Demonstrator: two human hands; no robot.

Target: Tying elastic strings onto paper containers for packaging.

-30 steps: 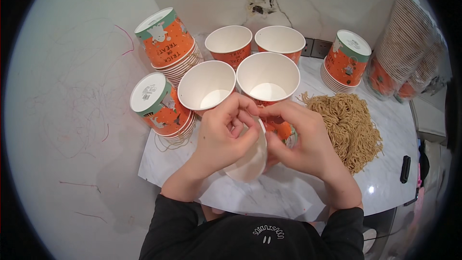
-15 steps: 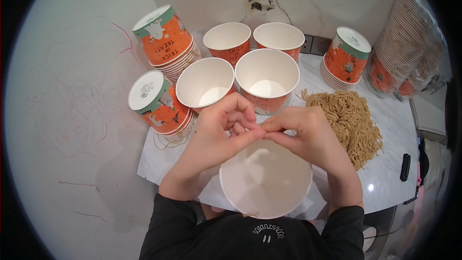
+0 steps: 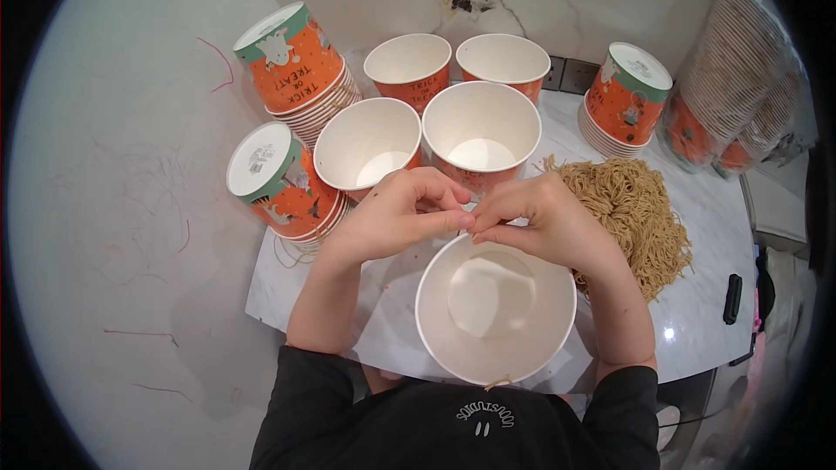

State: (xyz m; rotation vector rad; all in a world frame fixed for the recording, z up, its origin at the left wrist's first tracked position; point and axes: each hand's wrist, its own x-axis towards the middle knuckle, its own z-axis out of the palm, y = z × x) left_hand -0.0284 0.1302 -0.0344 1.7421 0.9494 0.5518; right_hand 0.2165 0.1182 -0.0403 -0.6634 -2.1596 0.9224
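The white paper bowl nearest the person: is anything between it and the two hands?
Nothing visible. Both the left hand and right hand meet fingertip to fingertip right at the far rim of the white paper bowl. The noodle pile lies off to the right, and the open cups sit behind the hands.

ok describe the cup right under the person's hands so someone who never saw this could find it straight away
On the white marble counter, beside the heap of dry noodles, the left hand and right hand meet at the fingertips. Just below them, nearest the person's chest, stands an open white paper cup. Unlike the four open cups behind the hands, it stands apart and shows no orange outside.
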